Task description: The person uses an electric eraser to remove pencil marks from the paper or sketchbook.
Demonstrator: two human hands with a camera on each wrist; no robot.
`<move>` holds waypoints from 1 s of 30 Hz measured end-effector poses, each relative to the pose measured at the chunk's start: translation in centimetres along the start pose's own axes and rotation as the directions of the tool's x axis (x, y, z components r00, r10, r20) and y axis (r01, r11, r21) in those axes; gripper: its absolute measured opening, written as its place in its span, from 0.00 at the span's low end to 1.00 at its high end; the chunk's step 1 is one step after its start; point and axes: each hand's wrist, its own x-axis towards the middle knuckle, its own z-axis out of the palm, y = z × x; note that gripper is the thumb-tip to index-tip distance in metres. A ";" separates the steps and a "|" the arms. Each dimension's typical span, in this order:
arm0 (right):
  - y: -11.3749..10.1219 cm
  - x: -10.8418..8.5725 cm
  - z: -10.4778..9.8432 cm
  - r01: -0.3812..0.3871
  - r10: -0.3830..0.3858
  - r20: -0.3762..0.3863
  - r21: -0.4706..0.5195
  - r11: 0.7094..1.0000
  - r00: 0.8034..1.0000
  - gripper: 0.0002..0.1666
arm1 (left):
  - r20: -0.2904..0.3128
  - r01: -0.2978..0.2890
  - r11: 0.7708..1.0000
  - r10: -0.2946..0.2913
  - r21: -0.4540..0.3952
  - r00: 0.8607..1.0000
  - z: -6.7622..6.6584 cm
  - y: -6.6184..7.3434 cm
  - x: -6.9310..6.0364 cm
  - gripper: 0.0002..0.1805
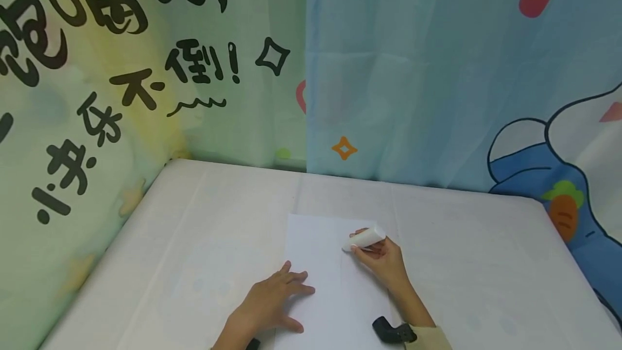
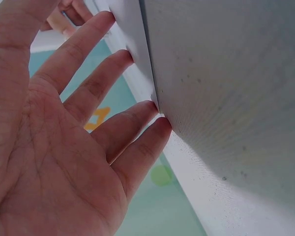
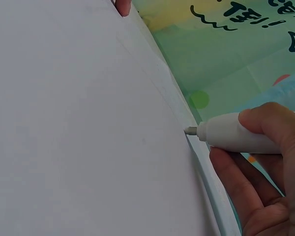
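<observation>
A white sheet of paper (image 1: 323, 269) lies on the white-covered table. My left hand (image 1: 272, 298), fingers spread, rests at the sheet's left edge; in the left wrist view its fingertips (image 2: 122, 58) touch along that edge. Over the upper right part of the paper, my right hand (image 1: 386, 266) grips a thick white marker (image 1: 366, 237) between thumb and fingers. The marker (image 3: 233, 132) is tilted, and its narrow greyish tip is at the paper in the right wrist view. A faint thin line (image 3: 146, 73) runs over the sheet near that tip.
The table (image 1: 209, 220) has a white cloth and reaches back to a printed curtain (image 1: 413, 69), green on the left and blue on the right. A black strap piece (image 1: 391, 331) sits at my right wrist.
</observation>
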 end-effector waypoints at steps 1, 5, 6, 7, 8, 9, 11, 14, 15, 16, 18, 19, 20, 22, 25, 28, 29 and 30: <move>0.1 0.0 0.0 0.011 -0.011 -0.005 0.010 1.000 1.000 0.21 | 0.000 -0.003 1.000 0.003 -0.001 1.000 0.0 0.0 0.0 0.37; 0.3 0.1 -0.2 0.046 -0.046 -0.021 0.038 0.998 0.999 0.22 | -0.006 -0.013 1.000 0.013 0.006 1.000 -0.1 0.2 0.1 0.36; 0.3 0.2 -0.2 0.054 -0.053 -0.021 0.045 0.998 0.998 0.22 | -0.009 -0.012 1.000 0.012 0.009 1.000 -0.2 0.2 0.1 0.36; 0.3 0.2 -0.1 0.060 -0.059 -0.018 0.048 0.997 0.998 0.22 | -0.011 -0.011 1.000 0.011 0.014 1.000 -0.3 0.2 0.2 0.36; 0.3 0.2 -0.1 0.065 -0.064 -0.013 0.048 0.997 0.998 0.22 | -0.009 -0.008 1.000 0.008 0.017 1.000 -0.3 0.2 0.1 0.36; 0.3 0.3 -0.1 0.068 -0.067 -0.007 0.046 0.997 0.998 0.21 | -0.007 -0.005 1.000 0.005 0.017 1.000 -0.4 0.2 0.1 0.37; 0.3 0.2 0.0 0.067 -0.068 0.001 0.046 0.997 0.998 0.21 | -0.003 0.002 1.000 -0.002 0.016 1.000 -0.4 0.2 0.0 0.37; 0.2 0.1 0.1 0.059 -0.059 0.005 0.039 0.998 0.998 0.21 | 0.000 0.003 1.000 -0.003 0.007 1.000 -0.4 0.3 -0.1 0.37; 0.2 0.1 0.1 0.055 -0.055 0.007 0.036 0.998 0.998 0.20 | -0.001 0.001 1.000 -0.001 0.006 1.000 -0.3 0.3 -0.2 0.37; 0.2 0.0 0.1 0.051 -0.051 0.009 0.036 0.998 0.999 0.20 | -0.003 -0.001 1.000 0.001 0.007 1.000 -0.3 0.3 -0.2 0.37; 0.1 0.0 0.1 0.048 -0.049 0.016 0.030 0.998 0.999 0.20 | -0.006 -0.005 1.000 0.005 0.009 1.000 -0.3 0.2 -0.1 0.37; 0.0 0.0 0.1 0.047 -0.048 0.020 0.028 0.998 0.999 0.20 | -0.006 -0.006 1.000 0.006 0.012 1.000 -0.3 0.2 -0.1 0.37; 0.0 0.0 0.1 0.045 -0.046 0.022 0.026 0.999 0.999 0.21 | -0.007 -0.007 1.000 0.007 0.014 1.000 -0.3 0.2 -0.1 0.37; -0.1 0.0 0.1 0.040 -0.040 0.023 0.022 0.999 0.999 0.20 | -0.012 -0.009 1.000 0.009 0.022 1.000 -0.3 0.2 -0.1 0.37; -0.2 -0.1 0.1 0.026 -0.026 0.015 0.011 1.000 1.000 0.21 | -0.010 -0.008 1.000 0.008 0.022 1.000 -0.3 0.1 0.0 0.37; -0.2 -0.2 0.0 0.011 -0.011 0.008 0.007 1.000 1.000 0.21 | -0.005 -0.005 1.000 0.005 0.017 1.000 -0.2 0.1 -0.1 0.37; -0.2 -0.2 0.0 0.008 -0.008 0.008 0.000 1.000 1.000 0.21 | -0.004 -0.005 1.000 0.005 0.013 1.000 -0.2 0.2 -0.1 0.37; -0.2 -0.3 0.0 0.005 -0.005 0.008 -0.004 1.000 1.000 0.21 | -0.005 -0.006 1.000 0.006 0.014 1.000 -0.2 0.2 -0.1 0.37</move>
